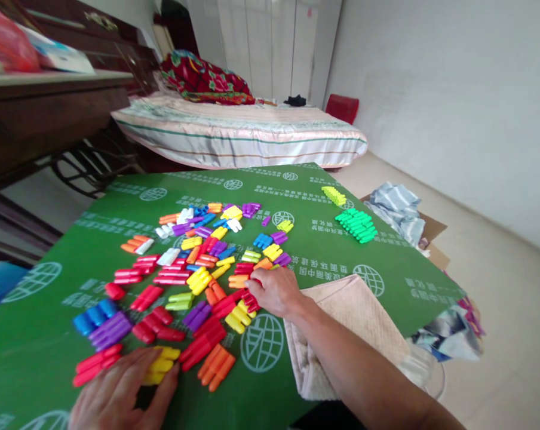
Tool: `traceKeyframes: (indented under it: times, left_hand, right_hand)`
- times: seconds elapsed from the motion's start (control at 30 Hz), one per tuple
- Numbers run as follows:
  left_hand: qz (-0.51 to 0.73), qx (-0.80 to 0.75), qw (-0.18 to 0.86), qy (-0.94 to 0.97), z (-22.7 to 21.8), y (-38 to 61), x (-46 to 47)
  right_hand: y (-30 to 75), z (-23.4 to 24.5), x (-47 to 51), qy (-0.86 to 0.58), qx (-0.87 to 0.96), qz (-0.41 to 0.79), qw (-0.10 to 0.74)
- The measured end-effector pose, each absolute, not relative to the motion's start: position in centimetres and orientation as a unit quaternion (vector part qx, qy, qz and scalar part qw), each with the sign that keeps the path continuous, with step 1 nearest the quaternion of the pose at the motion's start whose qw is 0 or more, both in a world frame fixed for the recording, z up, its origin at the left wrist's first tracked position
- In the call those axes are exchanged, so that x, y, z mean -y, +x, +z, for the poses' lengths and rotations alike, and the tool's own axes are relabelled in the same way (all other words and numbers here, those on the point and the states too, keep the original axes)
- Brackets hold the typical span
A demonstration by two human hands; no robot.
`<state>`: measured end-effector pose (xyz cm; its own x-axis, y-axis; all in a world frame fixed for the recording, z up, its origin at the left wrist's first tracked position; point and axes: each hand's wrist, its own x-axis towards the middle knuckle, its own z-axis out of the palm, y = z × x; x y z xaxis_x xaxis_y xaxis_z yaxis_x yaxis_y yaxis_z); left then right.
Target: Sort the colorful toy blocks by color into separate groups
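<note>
Many small plastic tubes that look like pen caps lie in short same-coloured rows on the green board. My left hand [122, 388], at the near left, has its fingers and thumb curled around a row of yellow pen caps [162, 364]. Close to it are a red row [97, 364], a purple row [110, 331] and an orange row [217, 366]. My right hand [274, 289] is closed in a pinch at some red pen caps [251, 301], its fingertips partly hidden. Touching that area are yellow pen caps [239, 316] and orange ones [238, 280].
A folded beige cloth [337, 298] lies under my right forearm. Bright green caps [356, 225] and yellow-green caps [333, 196] sit in rows at the board's [198, 185] far right. Behind stands a bed [252, 134]; fabric [395, 206] lies beside the right edge.
</note>
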<state>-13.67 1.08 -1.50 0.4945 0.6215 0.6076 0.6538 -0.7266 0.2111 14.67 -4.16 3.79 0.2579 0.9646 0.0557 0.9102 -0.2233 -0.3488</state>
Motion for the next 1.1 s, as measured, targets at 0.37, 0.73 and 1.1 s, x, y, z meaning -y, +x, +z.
traceKeyframes:
  times: [0.37,0.73,1.1]
  left_hand:
    - [-0.315,0.377,0.062,-0.869,0.6,-12.7,2.3]
    - [-0.308,0.407,0.055,-0.858,0.5,-12.6,2.9]
    - [-0.305,0.412,0.075,-0.855,0.3,-12.9,2.9]
  right_hand:
    - [14.2,2.5,5.2,-0.784,0.599,0.078,0.14]
    - [14.7,1.1,5.6,-0.769,0.586,0.097,0.236]
    - [15.0,0.6,5.7,-0.738,0.583,0.122,0.316]
